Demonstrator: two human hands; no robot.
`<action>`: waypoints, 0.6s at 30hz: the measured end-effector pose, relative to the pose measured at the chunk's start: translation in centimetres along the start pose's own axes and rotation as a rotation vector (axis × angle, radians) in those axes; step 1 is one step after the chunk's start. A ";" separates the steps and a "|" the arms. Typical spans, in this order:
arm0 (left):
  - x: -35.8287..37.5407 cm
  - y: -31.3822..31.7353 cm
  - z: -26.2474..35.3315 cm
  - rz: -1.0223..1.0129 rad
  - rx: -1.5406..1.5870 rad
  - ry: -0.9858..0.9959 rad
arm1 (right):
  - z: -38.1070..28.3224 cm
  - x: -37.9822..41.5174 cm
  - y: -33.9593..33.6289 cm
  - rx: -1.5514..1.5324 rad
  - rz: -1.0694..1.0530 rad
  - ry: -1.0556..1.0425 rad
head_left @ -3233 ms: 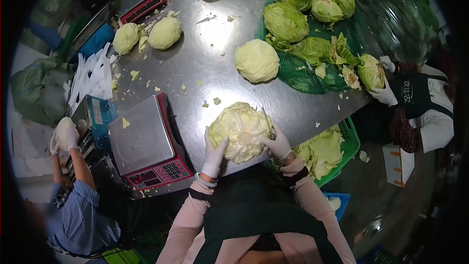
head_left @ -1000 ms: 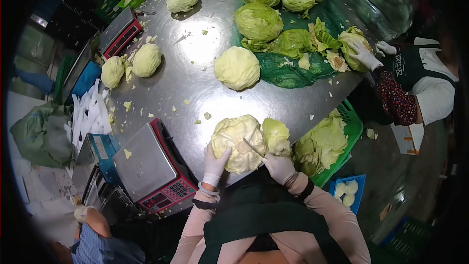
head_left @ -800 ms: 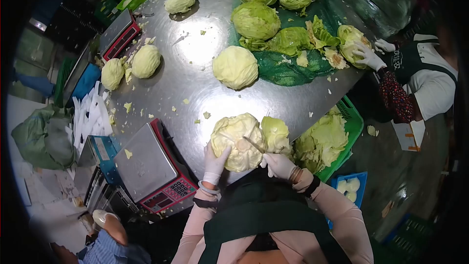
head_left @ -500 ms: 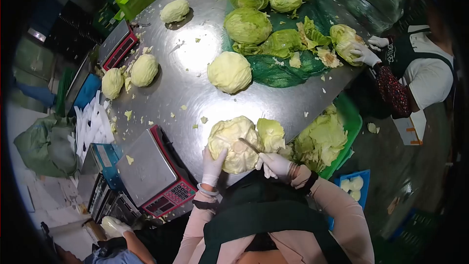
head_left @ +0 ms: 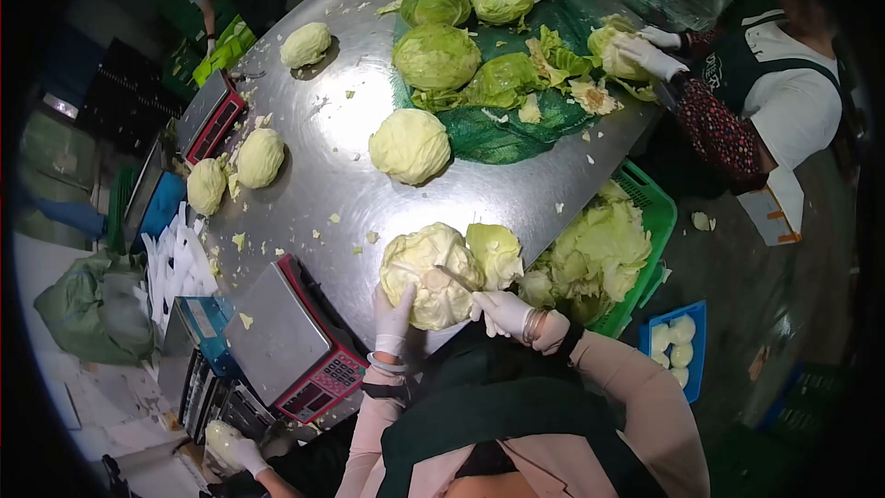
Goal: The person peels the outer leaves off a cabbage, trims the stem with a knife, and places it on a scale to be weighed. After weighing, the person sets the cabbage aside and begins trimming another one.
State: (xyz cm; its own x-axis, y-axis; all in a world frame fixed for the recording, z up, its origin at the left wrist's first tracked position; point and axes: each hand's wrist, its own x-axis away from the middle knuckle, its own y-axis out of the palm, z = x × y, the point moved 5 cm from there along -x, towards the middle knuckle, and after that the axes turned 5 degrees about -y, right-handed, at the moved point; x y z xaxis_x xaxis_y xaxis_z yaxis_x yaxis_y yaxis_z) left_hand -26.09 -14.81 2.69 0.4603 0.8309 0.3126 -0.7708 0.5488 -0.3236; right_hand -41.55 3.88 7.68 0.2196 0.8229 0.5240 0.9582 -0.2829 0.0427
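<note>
A pale cabbage (head_left: 412, 258) lies at the near edge of the metal table with its stem end facing up. My gloved left hand (head_left: 394, 321) grips its left side, thumb over the top. In my gloved right hand (head_left: 505, 314) is a knife (head_left: 457, 278), the blade lying across the cabbage by the stem; my fingers cover the handle. A loose green outer leaf (head_left: 496, 254) rests against the cabbage's right side. Farther up the table sits another trimmed cabbage (head_left: 410, 146).
A green crate (head_left: 656, 212) of leaves stands right of the table, near a blue basket (head_left: 693, 364) of white round items. Left is a red-framed scale (head_left: 277, 332). Untrimmed cabbages (head_left: 436, 57) lie on green netting (head_left: 516, 140). A co-worker's gloved hands (head_left: 653, 53) hold a cabbage across the table.
The whole view has shifted, with most of the table sliding left. My hands keep their hold on the cabbage and knife. More of a person at the far left has come into view.
</note>
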 end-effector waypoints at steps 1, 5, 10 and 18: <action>0.1 0.1 0.0 0.012 -0.012 -0.003 | -0.4 0.0 -0.4 0.155 0.075 -0.134; 0.1 0.2 0.7 -0.002 -0.036 0.030 | -1.0 0.2 -0.8 0.871 0.281 -0.357; 0.3 0.2 0.6 0.031 -0.048 0.020 | -1.3 0.0 -2.1 1.111 0.402 -0.436; 0.9 0.4 1.2 0.019 -0.001 0.015 | -0.9 -1.5 -5.2 0.987 0.620 -0.487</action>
State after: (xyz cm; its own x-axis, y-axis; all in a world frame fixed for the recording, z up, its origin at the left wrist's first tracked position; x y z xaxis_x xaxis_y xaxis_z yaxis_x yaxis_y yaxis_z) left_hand -26.51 -13.92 3.88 0.4521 0.8424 0.2932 -0.7790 0.5330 -0.3301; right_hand -46.98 3.68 7.48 0.5234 0.8393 -0.1472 0.3527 -0.3707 -0.8592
